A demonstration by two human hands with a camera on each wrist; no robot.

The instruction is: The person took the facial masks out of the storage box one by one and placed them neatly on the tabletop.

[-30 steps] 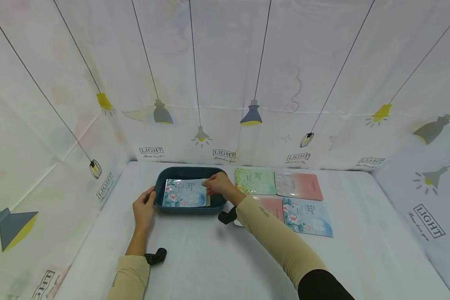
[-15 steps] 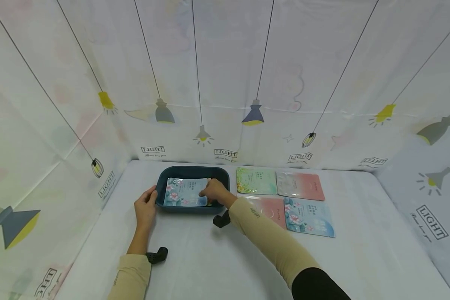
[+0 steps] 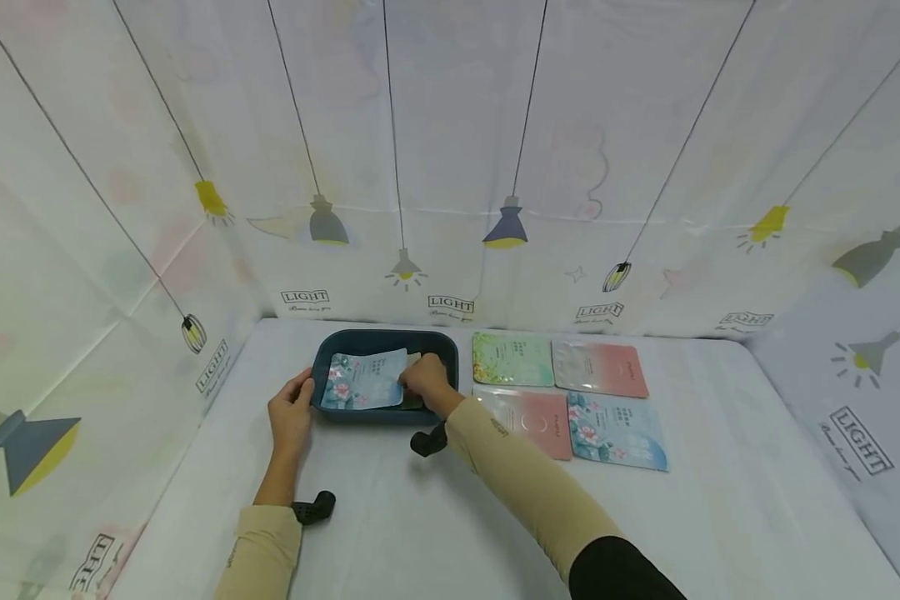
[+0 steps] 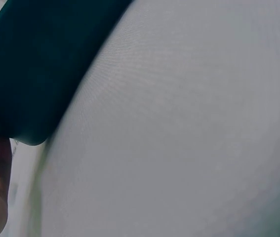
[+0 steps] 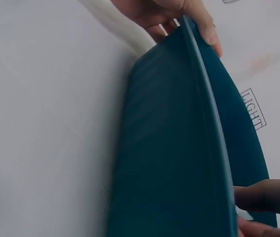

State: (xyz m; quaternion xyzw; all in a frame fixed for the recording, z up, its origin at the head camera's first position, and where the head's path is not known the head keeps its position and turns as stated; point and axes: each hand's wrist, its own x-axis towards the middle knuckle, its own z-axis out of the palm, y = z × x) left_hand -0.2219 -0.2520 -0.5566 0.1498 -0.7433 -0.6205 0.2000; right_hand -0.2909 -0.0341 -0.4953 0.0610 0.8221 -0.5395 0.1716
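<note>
A dark teal tray [image 3: 375,417] stands near the table's back edge. My left hand [image 3: 289,415] grips its left end; in the right wrist view the thumb [image 5: 206,29] laps over the rim with fingers outside. Inside the tray lies a blue floral sheet mask packet [image 3: 363,382], slightly turned, its left end against the tray's left side. My right hand [image 3: 429,382] reaches in from the right and pinches the packet's right edge. Another packet [image 3: 414,402], darker and greenish, shows beneath it, partly hidden by that hand. The left wrist view catches the tray's wall [image 4: 36,64] close up.
Right of the tray, more packets lie flat in two rows: green [image 3: 513,360] and pink [image 3: 602,369] behind, pink [image 3: 536,423] and blue [image 3: 618,433] in front. The right forearm passes close to the front pink one. A lamp-print curtain [image 3: 450,275] stands behind the white table.
My right hand has moved slightly left in the tray. The blue packet has shifted left and turned a little, baring more of the packet beneath. The left hand has kept its grip on the tray.
</note>
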